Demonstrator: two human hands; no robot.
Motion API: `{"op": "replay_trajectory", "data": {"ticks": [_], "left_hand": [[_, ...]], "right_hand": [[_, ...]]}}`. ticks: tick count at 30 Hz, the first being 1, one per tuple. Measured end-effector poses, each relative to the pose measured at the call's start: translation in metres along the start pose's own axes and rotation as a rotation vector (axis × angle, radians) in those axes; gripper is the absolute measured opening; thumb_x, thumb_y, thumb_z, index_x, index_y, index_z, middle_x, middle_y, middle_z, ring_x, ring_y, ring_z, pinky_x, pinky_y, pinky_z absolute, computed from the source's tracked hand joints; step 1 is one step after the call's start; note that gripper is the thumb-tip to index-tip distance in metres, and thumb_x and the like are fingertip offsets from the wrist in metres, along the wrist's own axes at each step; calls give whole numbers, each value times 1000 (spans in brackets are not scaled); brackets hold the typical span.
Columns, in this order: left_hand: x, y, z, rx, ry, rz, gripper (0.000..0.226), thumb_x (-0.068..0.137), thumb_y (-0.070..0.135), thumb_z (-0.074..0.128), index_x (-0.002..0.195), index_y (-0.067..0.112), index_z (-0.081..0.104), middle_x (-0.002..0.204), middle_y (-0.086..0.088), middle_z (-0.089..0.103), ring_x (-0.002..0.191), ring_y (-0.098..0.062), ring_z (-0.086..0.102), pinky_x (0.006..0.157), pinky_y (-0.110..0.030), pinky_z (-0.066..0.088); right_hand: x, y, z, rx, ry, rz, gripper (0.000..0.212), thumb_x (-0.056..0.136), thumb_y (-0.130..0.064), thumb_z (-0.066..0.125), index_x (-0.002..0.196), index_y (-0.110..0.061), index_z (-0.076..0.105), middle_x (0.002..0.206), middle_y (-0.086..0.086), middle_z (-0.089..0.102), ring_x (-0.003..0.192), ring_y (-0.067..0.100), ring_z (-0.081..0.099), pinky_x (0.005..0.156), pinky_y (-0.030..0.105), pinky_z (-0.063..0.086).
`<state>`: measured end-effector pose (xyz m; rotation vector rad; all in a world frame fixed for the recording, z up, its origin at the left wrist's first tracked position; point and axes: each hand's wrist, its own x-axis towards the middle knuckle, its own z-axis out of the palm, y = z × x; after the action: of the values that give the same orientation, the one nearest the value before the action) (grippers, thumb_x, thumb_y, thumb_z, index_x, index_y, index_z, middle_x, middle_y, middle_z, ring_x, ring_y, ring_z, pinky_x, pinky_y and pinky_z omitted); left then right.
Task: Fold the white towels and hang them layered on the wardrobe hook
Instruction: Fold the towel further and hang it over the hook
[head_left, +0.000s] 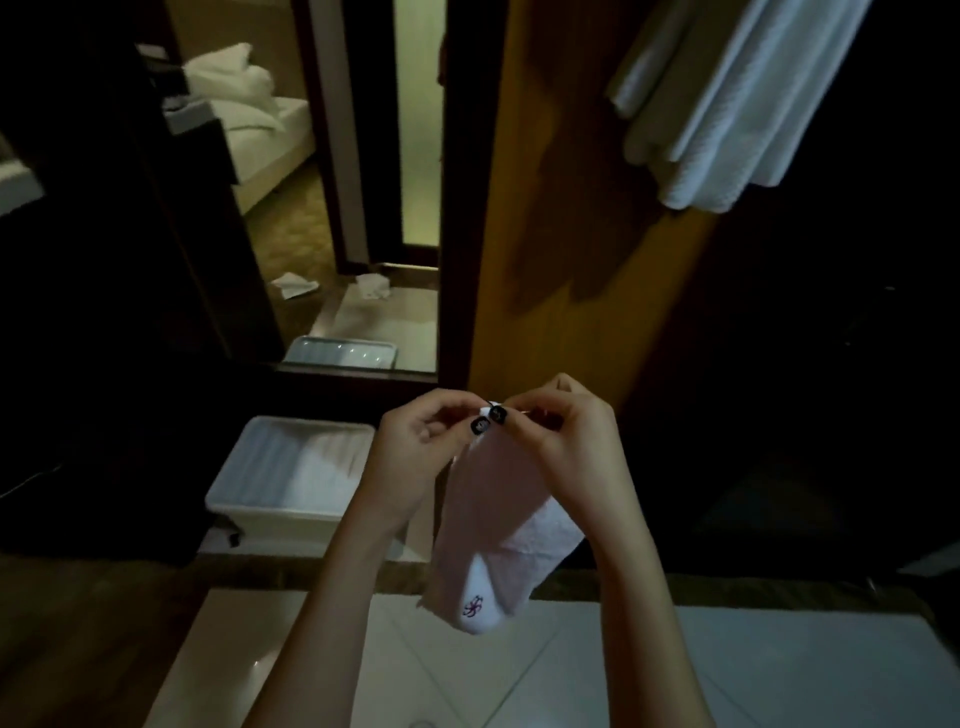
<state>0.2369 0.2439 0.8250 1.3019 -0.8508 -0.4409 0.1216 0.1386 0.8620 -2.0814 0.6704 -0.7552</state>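
Both my hands meet at the thumbs. My left hand (415, 436) and right hand (566, 431) each pinch the top edge of a small white terry towel with a red embroidered logo (498, 530). The towel hangs straight down below the hands, between my wrists, logo at the bottom end. It looks doubled over, but the light is too dim to be sure. Folded white ribbed towels (727, 114) hang well above and right of the hands. A white rectangular plastic bin (260, 506) holding white cloth sits just left of my left hand, lower down on the floor.
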Motion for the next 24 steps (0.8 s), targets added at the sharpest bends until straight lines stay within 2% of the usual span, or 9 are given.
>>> {"op": "replay_trajectory", "data": {"ticks": [3,5,7,9,11,13,15,17,24], "left_hand": [[25,-1,17,-24,-55,0,24,85,-2,67,85,22,69,81,11,73,80,0,67,73,-12,50],[40,-2,27,-14,-104,4,23,86,-3,65,84,19,66,80,13,71,81,1,66,73,-12,49],[53,-5,33,4,-156,9,24,89,-3,63,85,21,65,80,14,70,82,1,64,73,-12,48],[64,-9,34,20,-164,12,23,92,0,61,87,22,63,83,14,68,85,0,63,76,-13,48],[76,-16,30,30,-137,33,22,93,1,59,89,23,61,84,14,66,86,-1,61,77,-13,47],[88,-23,25,61,-116,66,22,94,1,57,90,23,58,85,14,63,85,0,59,77,-12,45],[100,-33,21,101,-73,78,24,96,3,55,91,26,56,89,11,61,85,3,58,77,-11,44],[110,-45,21,151,15,84,26,97,4,53,92,30,51,93,10,59,84,9,56,76,-8,44],[129,-72,56,304,303,169,13,100,8,48,101,21,44,87,14,51,73,9,52,60,-6,39]], "right_hand": [[11,6,-14,-34,84,32,7,84,-22,76,82,-15,76,82,-1,56,77,6,54,65,16,41],[20,15,-26,-195,127,44,20,88,-32,71,74,-19,68,90,-3,54,88,8,52,74,22,42],[29,30,-41,-324,92,99,31,91,-40,65,70,-18,59,108,-2,54,108,15,47,88,29,40],[37,43,-54,-283,-22,205,31,90,-45,63,68,-25,56,120,0,52,117,17,47,92,32,40],[42,55,-59,-223,-111,275,23,87,-51,64,76,-31,59,117,-5,53,110,15,52,85,29,41],[45,68,-55,-234,-92,299,28,85,-50,67,87,-22,65,105,-5,58,96,15,56,75,26,41],[48,76,-48,-171,7,309,34,84,-44,70,80,-12,64,82,0,61,75,18,58,63,28,40],[49,80,-43,-53,90,304,35,83,-40,73,69,-12,59,66,3,58,61,14,53,56,30,38],[74,84,-53,-35,240,215,36,82,-36,76,65,-18,50,61,3,54,56,8,50,51,25,37]]}}
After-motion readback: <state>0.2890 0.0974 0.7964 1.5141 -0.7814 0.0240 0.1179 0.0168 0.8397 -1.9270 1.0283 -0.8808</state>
